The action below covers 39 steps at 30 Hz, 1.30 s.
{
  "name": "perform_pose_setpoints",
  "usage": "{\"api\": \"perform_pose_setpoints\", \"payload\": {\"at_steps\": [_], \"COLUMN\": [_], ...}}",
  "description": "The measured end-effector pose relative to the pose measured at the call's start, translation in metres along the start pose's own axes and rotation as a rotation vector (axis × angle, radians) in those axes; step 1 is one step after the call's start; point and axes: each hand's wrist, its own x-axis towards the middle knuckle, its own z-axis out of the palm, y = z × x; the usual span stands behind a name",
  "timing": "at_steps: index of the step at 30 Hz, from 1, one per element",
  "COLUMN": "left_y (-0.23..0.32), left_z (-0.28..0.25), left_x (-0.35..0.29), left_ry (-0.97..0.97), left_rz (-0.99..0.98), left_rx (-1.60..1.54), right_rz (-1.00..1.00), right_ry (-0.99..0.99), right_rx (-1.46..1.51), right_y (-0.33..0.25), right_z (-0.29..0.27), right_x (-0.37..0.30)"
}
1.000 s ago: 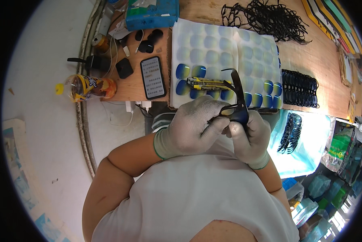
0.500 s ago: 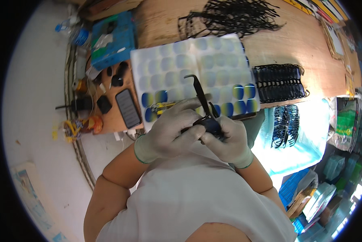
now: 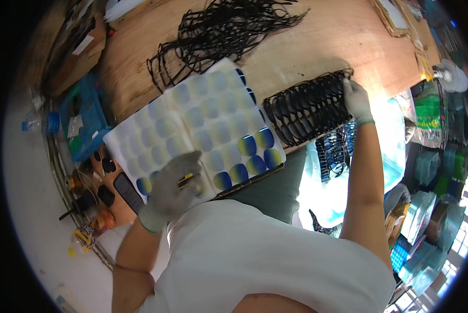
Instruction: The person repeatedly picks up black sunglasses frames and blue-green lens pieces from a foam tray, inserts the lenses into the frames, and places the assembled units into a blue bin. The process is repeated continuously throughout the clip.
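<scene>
1. The left hand [image 3: 172,187], in a grey glove, rests on the near left part of the white tray [image 3: 140,136], its fingers curled around a small yellow tool [image 3: 187,181].
2. The tray lies on the wooden table [image 3: 317,47]. It is a moulded sheet with rows of shallow pockets.
3. Most pockets look empty. A few along the near right edge hold blue-and-yellow lenses [image 3: 247,156], and one more sits just left of the gloved left hand.
4. The right hand [image 3: 356,100], also gloved, is stretched out far to the right and touches the far right end of a row of black glasses frames [image 3: 307,107]. Its fingers are bent down onto the frames; I cannot tell whether they grip one.
5. That row of frames lies just right of the tray, close to the table's near edge.
6. More black frames [image 3: 338,151] hang or lie below the table edge, near the right forearm, over a pale blue sheet [image 3: 396,130].
7. A loose tangle of black frames [image 3: 218,34] lies on the far side of the table, beyond the tray.
8. To the left of the tray stand a blue box [image 3: 85,122], a dark phone [image 3: 128,192] and some small black parts [image 3: 104,166].
9. The two hands are well apart.
</scene>
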Motion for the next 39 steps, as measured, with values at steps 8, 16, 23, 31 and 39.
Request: {"api": "perform_pose_setpoints", "payload": {"at_steps": [8,16,23,31,39], "left_y": [-0.191,-0.125,-0.059,-0.025,0.016], "left_z": [-0.113,-0.141,-0.16,-0.061,-0.027], "left_x": [0.196,0.197,0.029,-0.147,-0.145], "left_ry": [0.566,0.53,0.765,0.539,0.655], "left_rz": [-0.351,-0.563,0.053,0.131,0.423], "left_rx": [0.48,0.218,0.056,-0.07,-0.021], "right_rz": [-0.163,-0.633,-1.182,-1.132,-1.271], "right_ry": [0.151,-0.137,-0.598,-0.926,-0.67], "right_rx": [-0.006,0.473,0.273,0.182,0.092], "right_y": [-0.075,-0.237,-0.392,-0.403,-0.39], "right_z": [-0.027,0.036,0.097,0.135,0.081], "right_x": [-0.044,-0.205,-0.273,-0.267,-0.257]}}
